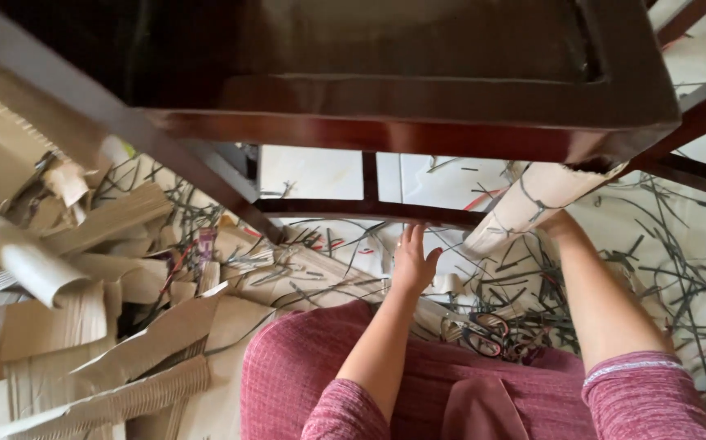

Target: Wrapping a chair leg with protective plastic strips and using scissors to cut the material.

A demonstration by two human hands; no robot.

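My left hand (414,262) reaches forward with its fingers apart, the fingertips at the lower crossbar (345,208) of a dark wooden stool (418,134) that fills the top of the view. It holds nothing. My right hand (563,223) is mostly hidden behind a curved piece of tan cardboard (524,204), which it grips and holds up against the stool's right corner. Both arms wear pink sleeves, and my lap (304,367) is covered in pink cloth.
Torn corrugated cardboard sheets (108,342) and a rolled piece (23,261) pile up on the left. Thin dark strips (662,269) litter the white tiled floor on the right. Scissors (483,330) lie by my lap.
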